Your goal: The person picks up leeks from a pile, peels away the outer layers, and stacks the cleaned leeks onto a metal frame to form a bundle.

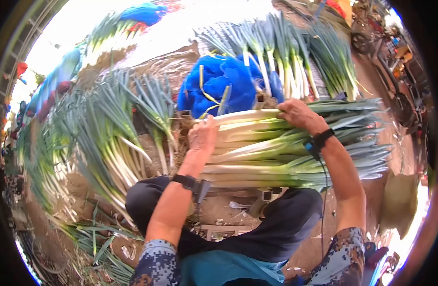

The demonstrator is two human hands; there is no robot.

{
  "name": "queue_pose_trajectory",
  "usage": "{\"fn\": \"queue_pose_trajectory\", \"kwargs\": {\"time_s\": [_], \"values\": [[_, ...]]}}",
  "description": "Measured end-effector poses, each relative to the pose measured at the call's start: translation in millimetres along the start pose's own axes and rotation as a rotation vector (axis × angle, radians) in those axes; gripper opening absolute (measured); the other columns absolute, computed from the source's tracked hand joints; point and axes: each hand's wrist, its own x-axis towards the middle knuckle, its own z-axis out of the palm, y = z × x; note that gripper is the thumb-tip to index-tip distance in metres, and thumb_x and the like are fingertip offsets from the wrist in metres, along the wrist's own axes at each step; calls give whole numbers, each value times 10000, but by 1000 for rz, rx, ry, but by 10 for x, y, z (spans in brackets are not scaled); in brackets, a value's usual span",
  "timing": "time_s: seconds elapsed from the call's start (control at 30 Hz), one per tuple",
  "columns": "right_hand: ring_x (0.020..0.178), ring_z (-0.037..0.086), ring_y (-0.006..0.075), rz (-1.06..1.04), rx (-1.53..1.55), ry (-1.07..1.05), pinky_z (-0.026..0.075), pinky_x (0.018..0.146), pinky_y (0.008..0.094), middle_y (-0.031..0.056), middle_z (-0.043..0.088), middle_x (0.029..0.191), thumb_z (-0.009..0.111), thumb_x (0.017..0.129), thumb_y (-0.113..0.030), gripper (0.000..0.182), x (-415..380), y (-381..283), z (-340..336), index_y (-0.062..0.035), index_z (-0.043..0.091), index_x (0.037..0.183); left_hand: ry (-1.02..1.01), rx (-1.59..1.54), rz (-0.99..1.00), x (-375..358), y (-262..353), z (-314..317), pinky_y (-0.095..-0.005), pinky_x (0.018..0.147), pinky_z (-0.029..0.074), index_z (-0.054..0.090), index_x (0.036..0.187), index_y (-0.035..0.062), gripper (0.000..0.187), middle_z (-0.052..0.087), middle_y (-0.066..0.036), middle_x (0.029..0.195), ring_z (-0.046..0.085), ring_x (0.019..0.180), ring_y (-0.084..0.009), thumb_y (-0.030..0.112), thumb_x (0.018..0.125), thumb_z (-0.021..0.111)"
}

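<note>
Across the front of my lap lies a row of long leeks point(257, 169), white ends to the left and green leaves to the right. My left hand point(203, 135) is at the white end of the far leek point(250, 116), fingers curled round its tip. Farther along that same leek, where white turns green, my right hand point(300, 116) holds it with bent fingers. The far leek rests along the back edge of the row. Just behind it is a heap of blue netting point(223, 83) with yellowish leaf strips on it.
Loose leeks point(104, 138) are piled at the left, and more leeks point(285, 57) stand behind the netting. Leek trimmings point(104, 243) lie on the ground at the lower left. My knees point(295, 212) are close below the row. A black cable hangs from my right wrist.
</note>
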Motion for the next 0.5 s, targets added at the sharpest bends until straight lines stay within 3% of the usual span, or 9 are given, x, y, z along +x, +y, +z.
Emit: {"fn": "queue_pose_trajectory", "kwargs": {"time_s": [0.07, 0.13, 0.27, 0.3, 0.4, 0.47, 0.5], "values": [[851, 666, 438, 8, -8, -28, 517, 740, 524, 230, 674, 845, 699, 891, -348, 319, -17, -55, -78, -32, 659, 879, -6, -125, 5, 97, -5, -64, -459, 765, 575, 632, 1092, 111, 283, 713, -143, 939, 719, 882, -337, 355, 950, 649], [898, 671, 423, 62, -85, -59, 518, 791, 519, 212, 697, 901, 658, 915, -387, 323, -81, -78, -197, -69, 686, 966, -10, -146, 111, 162, -90, -104, -456, 781, 572, 631, 1035, 92, 263, 716, -166, 913, 713, 856, -354, 345, 963, 636], [1009, 668, 392, 194, -142, -185, 505, 901, 496, 173, 726, 1035, 577, 960, -439, 365, -144, 11, -259, -150, 698, 1146, -173, -158, 160, 227, -170, -148, -487, 784, 546, 621, 1018, 71, 270, 712, -212, 904, 694, 883, -393, 337, 980, 597], [1072, 655, 384, 168, -122, -234, 489, 941, 486, 165, 722, 1106, 497, 993, -497, 438, -134, 134, -105, -187, 671, 1248, -209, -141, 176, 197, -177, -101, -500, 780, 537, 620, 1014, 70, 266, 710, -221, 904, 690, 888, -403, 332, 985, 583], [1120, 640, 391, 117, -116, -255, 482, 968, 483, 170, 715, 1146, 431, 1010, -545, 503, -39, 406, 96, -182, 689, 1243, -274, -168, 169, 257, -167, -140, -532, 786, 513, 605, 1057, 50, 246, 703, -216, 925, 676, 932, -422, 282, 997, 550], [1152, 634, 373, 255, 27, -321, 478, 992, 479, 162, 694, 1225, 376, 1017, -576, 568, 5, 425, -49, -165, 709, 1223, -258, -162, 193, 259, -171, -98, -533, 790, 524, 617, 1090, 61, 267, 708, -235, 955, 689, 951, -404, 305, 999, 557], [1155, 634, 367, 332, -46, -260, 477, 1001, 473, 157, 683, 1250, 372, 1017, -581, 579, -84, 672, -140, -156, 718, 1203, -263, -142, 139, 250, -128, -142, -516, 813, 521, 608, 1026, 59, 254, 707, -208, 944, 682, 967, -388, 308, 999, 566]]}}
